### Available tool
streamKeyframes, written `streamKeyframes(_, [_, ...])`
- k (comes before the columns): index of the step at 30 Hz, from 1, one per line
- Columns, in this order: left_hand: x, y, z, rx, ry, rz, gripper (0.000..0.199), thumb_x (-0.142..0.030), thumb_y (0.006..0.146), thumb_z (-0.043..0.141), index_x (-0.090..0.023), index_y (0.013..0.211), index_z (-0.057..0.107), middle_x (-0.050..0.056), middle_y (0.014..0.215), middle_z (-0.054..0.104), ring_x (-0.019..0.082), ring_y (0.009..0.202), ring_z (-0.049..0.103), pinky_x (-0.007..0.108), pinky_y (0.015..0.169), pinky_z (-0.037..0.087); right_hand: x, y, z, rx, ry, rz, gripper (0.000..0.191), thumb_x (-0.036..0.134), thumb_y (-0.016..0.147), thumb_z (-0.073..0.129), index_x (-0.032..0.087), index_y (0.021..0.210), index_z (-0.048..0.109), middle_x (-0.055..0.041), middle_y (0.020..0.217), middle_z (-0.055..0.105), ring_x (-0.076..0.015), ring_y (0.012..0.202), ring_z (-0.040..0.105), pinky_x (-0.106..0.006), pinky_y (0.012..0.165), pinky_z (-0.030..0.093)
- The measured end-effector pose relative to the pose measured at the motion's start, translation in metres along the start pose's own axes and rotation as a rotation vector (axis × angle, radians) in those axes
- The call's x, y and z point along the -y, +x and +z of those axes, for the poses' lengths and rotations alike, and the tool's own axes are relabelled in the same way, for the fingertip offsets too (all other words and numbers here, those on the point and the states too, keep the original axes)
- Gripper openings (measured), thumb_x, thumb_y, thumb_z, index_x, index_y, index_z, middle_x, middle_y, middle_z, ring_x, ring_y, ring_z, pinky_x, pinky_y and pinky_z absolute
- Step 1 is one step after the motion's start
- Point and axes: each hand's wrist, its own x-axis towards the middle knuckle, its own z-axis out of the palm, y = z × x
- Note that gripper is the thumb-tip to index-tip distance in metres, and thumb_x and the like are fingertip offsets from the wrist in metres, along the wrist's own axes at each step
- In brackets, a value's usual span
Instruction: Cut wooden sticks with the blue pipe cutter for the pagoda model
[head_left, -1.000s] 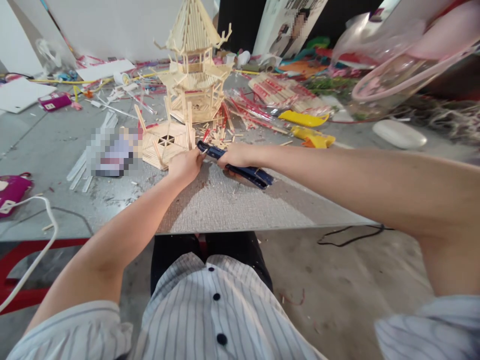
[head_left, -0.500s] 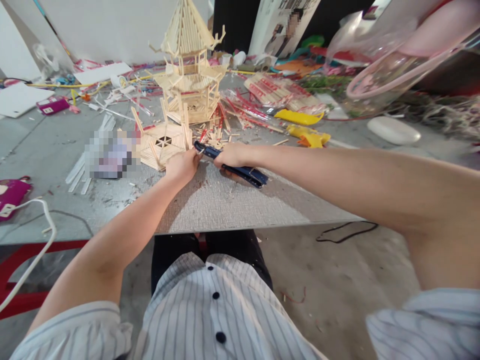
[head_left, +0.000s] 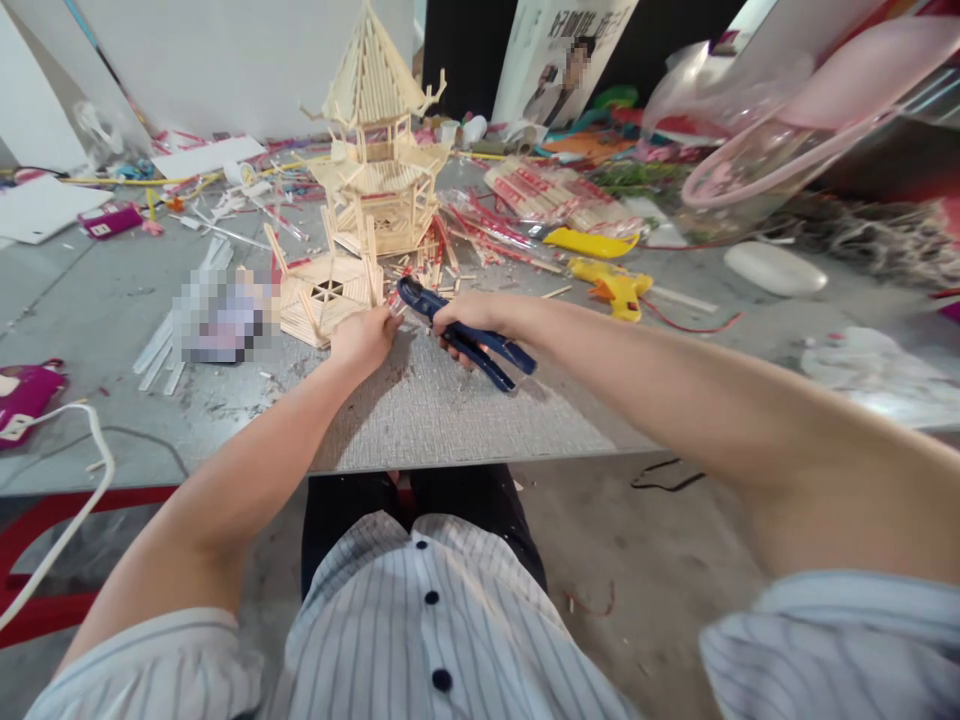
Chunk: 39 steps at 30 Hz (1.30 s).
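My right hand (head_left: 469,322) is wrapped round dark blue-handled pliers (head_left: 491,352), whose handles stand apart and whose head points left toward my other hand. My left hand (head_left: 364,338) is closed in a pinch at the right edge of a flat hexagonal wooden-stick base (head_left: 319,300). A small piece seems to sit at its fingertips, too small to make out. Short upright sticks rise from the base's corners. Just behind it stands a tiered pagoda model (head_left: 382,160) of thin wooden sticks with a pointed roof.
Stick offcuts (head_left: 435,275) lie behind the pliers. A yellow glue gun (head_left: 615,288), a yellow-handled tool (head_left: 592,241) and packs of sticks (head_left: 540,190) are to the right. Clear strips (head_left: 161,345) and a purple box (head_left: 30,400) lie left. The table's front edge (head_left: 420,466) is close to me.
The pliers' handles have spread wider apart, and their head has come away from my left fingertips. My left hand has stayed nearly in place. The view has shifted slightly.
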Motion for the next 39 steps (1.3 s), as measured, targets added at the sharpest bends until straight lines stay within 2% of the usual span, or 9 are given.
streamKeyframes(3, [0.005,0.000,-0.001,-0.024,-0.187,0.036,0.033,-0.039,0.091,0.044,-0.016,0.077,0.062,0.006,0.075,0.067,0.019,0.073,0.061,0.027,0.062,0.036,-0.003,-0.003,-0.015,0.112,0.125,0.075,0.016,0.023,0.083,0.046,0.016,0.072,0.055,-0.0058,0.058,0.060,-0.0188,0.058,0.063,-0.034,0.063,0.056])
streamKeyframes(8, [0.007,-0.001,-0.009,0.068,-0.822,-0.040,0.019,-0.030,0.085,0.054,-0.016,0.072,0.054,-0.004,0.053,0.055,0.006,0.042,0.042,0.020,0.047,0.031,-0.021,-0.007,-0.029,0.280,0.396,-0.165,0.023,0.029,0.082,0.041,0.015,0.084,0.059,-0.0104,0.077,0.068,-0.0222,0.075,0.067,-0.037,0.071,0.056])
streamKeyframes(12, [0.008,-0.003,-0.015,0.184,-1.182,-0.080,0.008,-0.023,0.082,0.056,-0.016,0.080,0.054,-0.003,0.058,0.062,0.006,0.038,0.047,0.018,0.042,0.036,-0.033,-0.007,-0.027,0.177,0.532,-0.370,0.021,0.033,0.074,0.046,0.018,0.083,0.057,-0.0090,0.081,0.069,-0.0250,0.086,0.067,-0.043,0.076,0.054])
streamKeyframes(19, [0.011,-0.004,-0.016,0.223,-1.389,-0.025,0.020,-0.022,0.071,0.069,-0.016,0.082,0.054,-0.003,0.069,0.066,0.008,0.048,0.059,0.022,0.049,0.051,-0.033,0.001,-0.018,-0.031,0.574,-0.634,0.022,0.041,0.064,0.048,0.023,0.075,0.053,-0.0090,0.083,0.068,-0.0293,0.095,0.066,-0.051,0.078,0.052])
streamKeyframes(25, [0.010,-0.003,-0.018,0.176,-1.285,-0.004,0.012,-0.021,0.074,0.066,-0.016,0.076,0.055,-0.005,0.061,0.058,0.007,0.043,0.054,0.021,0.045,0.046,-0.038,0.013,-0.019,-0.176,0.634,-0.760,0.024,0.043,0.063,0.054,0.025,0.079,0.055,-0.0064,0.088,0.068,-0.0275,0.100,0.065,-0.046,0.076,0.055])
streamKeyframes(29, [0.015,-0.004,-0.028,0.004,-0.922,0.050,0.007,-0.021,0.079,0.061,-0.016,0.075,0.064,-0.003,0.059,0.058,0.007,0.046,0.050,0.021,0.051,0.044,-0.041,0.016,-0.019,-0.292,0.636,-0.833,0.025,0.045,0.064,0.058,0.026,0.079,0.054,-0.0049,0.089,0.068,-0.0263,0.100,0.065,-0.043,0.076,0.056])
streamKeyframes(33, [0.022,-0.016,-0.063,-0.342,-0.382,0.132,0.009,-0.024,0.077,0.064,-0.018,0.073,0.070,0.000,0.064,0.064,0.014,0.071,0.060,0.026,0.072,0.047,-0.041,0.012,-0.017,-0.366,0.620,-0.887,0.025,0.043,0.064,0.062,0.026,0.079,0.053,-0.0043,0.089,0.067,-0.0260,0.099,0.065,-0.042,0.076,0.057])
streamKeyframes(36, [0.026,-0.022,-0.101,-0.580,-0.244,0.099,0.014,-0.025,0.079,0.063,-0.017,0.083,0.073,0.001,0.075,0.069,0.014,0.076,0.061,0.028,0.076,0.047,-0.040,0.009,-0.016,-0.342,0.645,-0.889,0.025,0.040,0.063,0.062,0.026,0.082,0.054,-0.0037,0.088,0.068,-0.0263,0.100,0.065,-0.041,0.075,0.057])
streamKeyframes(39, [0.035,-0.007,-0.123,-0.547,-0.403,-0.023,0.015,-0.025,0.080,0.064,-0.016,0.088,0.072,0.001,0.080,0.070,0.009,0.066,0.055,0.026,0.073,0.048,-0.038,0.007,-0.016,-0.330,0.695,-0.881,0.028,0.035,0.060,0.062,0.026,0.086,0.055,-0.0024,0.085,0.069,-0.0268,0.099,0.066,-0.041,0.073,0.058])
